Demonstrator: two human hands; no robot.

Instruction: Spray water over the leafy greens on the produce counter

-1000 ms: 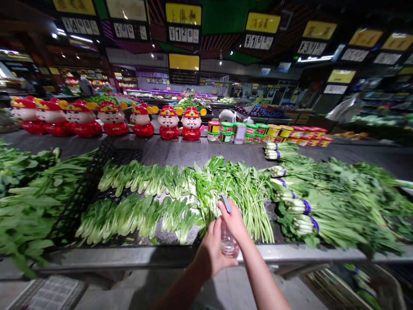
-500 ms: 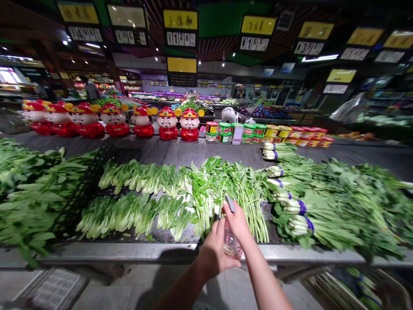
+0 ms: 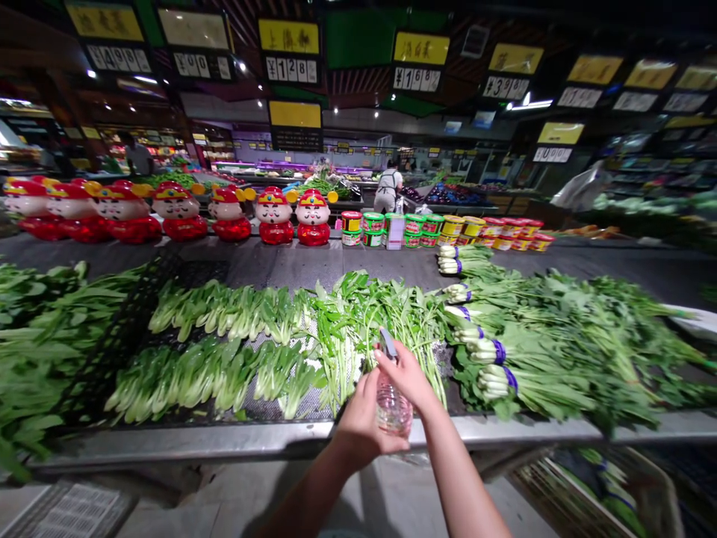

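Low over the front of a vegetable stall, both hands hold a clear spray bottle [image 3: 393, 409] with a grey spray head. My left hand [image 3: 361, 424] is wrapped round its body from the left, thumb beneath. My right hand [image 3: 410, 379] grips the top by the spray head; some of its fingers are hidden. Just beyond the bottle lie long-stemmed leafy greens [image 3: 358, 317]. To their left, bok choy [image 3: 196, 377] lies in two rows. At the right are leafy bunches [image 3: 538, 359] tied with purple bands.
A metal rail [image 3: 240, 441] runs along the stall's front edge. Red figurine jars [image 3: 312, 218] and small tubs [image 3: 414, 228] line the back ledge. A black crate wall [image 3: 120, 336] divides the left greens. Price signs [image 3: 288, 52] hang overhead. A person [image 3: 388, 190] stands beyond.
The view has turned slightly right, so the stall sits further left in the picture. Both hands keep hold of the spray bottle. The person beyond the ledge now shows more upright.
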